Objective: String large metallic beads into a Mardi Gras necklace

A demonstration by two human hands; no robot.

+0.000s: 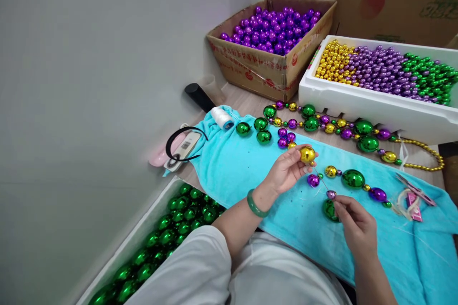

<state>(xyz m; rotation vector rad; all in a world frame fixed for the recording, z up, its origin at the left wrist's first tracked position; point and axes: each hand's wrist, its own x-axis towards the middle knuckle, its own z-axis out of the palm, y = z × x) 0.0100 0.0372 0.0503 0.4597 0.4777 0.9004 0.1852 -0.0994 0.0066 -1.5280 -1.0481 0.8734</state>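
Beads on thin line, both hands pinched

Clock centred between hands, over turquoise terry cloth (pixel 246 176). Right hand (pixel 358 224), 4 o'clock: narrow pinch at small shiny lilac bead (pixel 331 194), shiny green round bead (pixel 329 211) just beneath. Left hand (pixel 284 171), 9 o'clock: narrow grip on shiny gold round bead (pixel 307 154). Thin straight line (pixel 321 179) between, needle or thread, can't tell; loosened pinch could let beads slip and roll. 3 o'clock: pink packet (pixel 414 207), print too small; loose cream loop (pixel 402 205) beside it could tangle. 9 o'clock: white card (pixel 183 152), barcode, digits unreadable. 11 o'clock: brown cardboard carton (pixel 250 67), red print illegible. 1 o'clock, farthest: large brown cardboard (pixel 343 14), green characters, unreadable.
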